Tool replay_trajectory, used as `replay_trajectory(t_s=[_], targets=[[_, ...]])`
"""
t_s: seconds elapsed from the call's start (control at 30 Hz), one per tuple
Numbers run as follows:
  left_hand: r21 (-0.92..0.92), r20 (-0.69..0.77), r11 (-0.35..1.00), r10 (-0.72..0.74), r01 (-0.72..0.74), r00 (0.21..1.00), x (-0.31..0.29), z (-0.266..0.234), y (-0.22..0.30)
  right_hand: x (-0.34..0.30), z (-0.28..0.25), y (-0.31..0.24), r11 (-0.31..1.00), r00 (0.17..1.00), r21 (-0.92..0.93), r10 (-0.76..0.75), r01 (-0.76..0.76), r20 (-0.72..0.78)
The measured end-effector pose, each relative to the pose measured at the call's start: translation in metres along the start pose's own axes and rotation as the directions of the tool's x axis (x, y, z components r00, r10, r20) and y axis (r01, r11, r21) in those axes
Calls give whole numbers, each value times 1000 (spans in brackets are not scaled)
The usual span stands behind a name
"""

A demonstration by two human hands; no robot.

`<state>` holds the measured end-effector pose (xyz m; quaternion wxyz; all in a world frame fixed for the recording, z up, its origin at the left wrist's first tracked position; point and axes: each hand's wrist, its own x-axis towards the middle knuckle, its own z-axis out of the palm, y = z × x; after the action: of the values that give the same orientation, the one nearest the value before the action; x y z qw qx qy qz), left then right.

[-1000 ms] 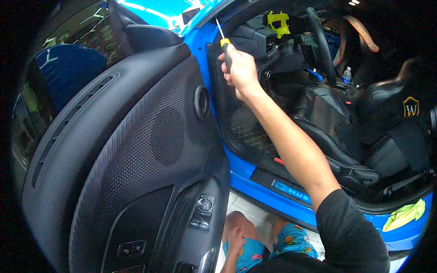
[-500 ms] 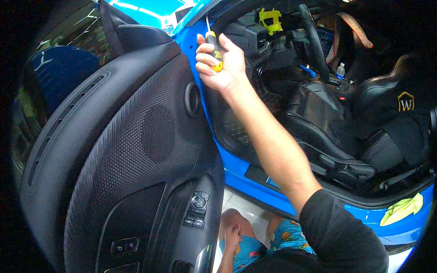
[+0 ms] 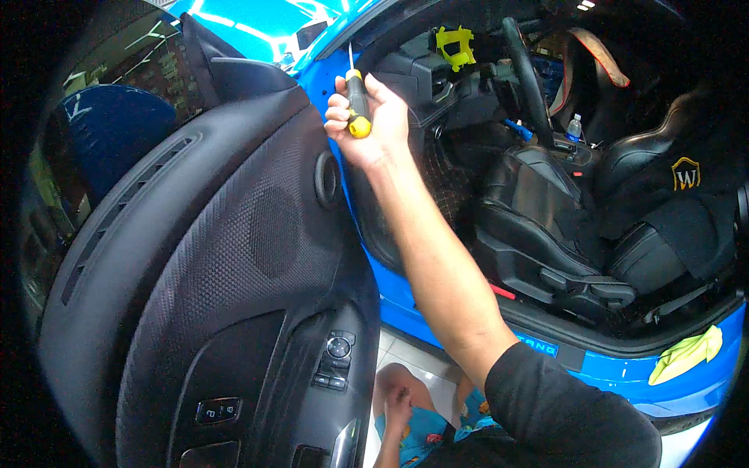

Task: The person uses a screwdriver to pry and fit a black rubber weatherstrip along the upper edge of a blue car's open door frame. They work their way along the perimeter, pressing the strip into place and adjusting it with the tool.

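My right hand point(image 3: 365, 117) holds a screwdriver point(image 3: 357, 103) with a black and yellow handle, its butt toward me. The thumb lies on one side and the fingers wrap the other. Its metal shank points up at the blue door frame point(image 3: 337, 69), near the front top corner of the door opening; the tip is hard to make out. My left hand point(image 3: 399, 398) rests low on my bare thigh, its fingers loosely curled and nothing visible in them. Left of the screwdriver stands the open black door panel point(image 3: 234, 234).
The black driver's seat point(image 3: 538, 183) and steering wheel point(image 3: 530, 78) are inside the car. A water bottle point(image 3: 574, 128) stands on the console. Yellow-green tape point(image 3: 456, 47) marks the dashboard. A yellow-green cloth point(image 3: 686, 355) lies on the blue sill, and a red object point(image 3: 502, 291) shows beside my forearm.
The screwdriver handle has tilted, so its yellow end faces me more. My right fingers have shifted along it. My right forearm has moved left, and the red object now shows beside it.
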<state>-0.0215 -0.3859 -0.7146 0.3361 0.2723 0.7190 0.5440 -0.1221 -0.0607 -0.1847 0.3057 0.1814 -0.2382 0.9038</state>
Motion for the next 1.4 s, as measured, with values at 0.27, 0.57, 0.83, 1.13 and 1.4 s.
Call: replay_trajectory(t_s=[0.27,0.57,0.83,1.13,1.4], targets=[[-109,-21,989,-104,101,994,-16,1,55,4,5,-15,416,933,-907,-295,-69,-206],[224,26,913,344,-341,939,4,6,5,16,-25,-43,961,868,117,171,-252,467],[244,-19,924,309,-295,951,-7,4,23,1,10,-23,-532,797,-818,-581,-218,165],[175,-64,971,179,-166,982,-7,8,24,16,5,-29,984,977,112,117,-138,176],[202,-80,945,279,-259,957,-10,9,4,13,15,-10,-479,809,-842,-580,-248,92]])
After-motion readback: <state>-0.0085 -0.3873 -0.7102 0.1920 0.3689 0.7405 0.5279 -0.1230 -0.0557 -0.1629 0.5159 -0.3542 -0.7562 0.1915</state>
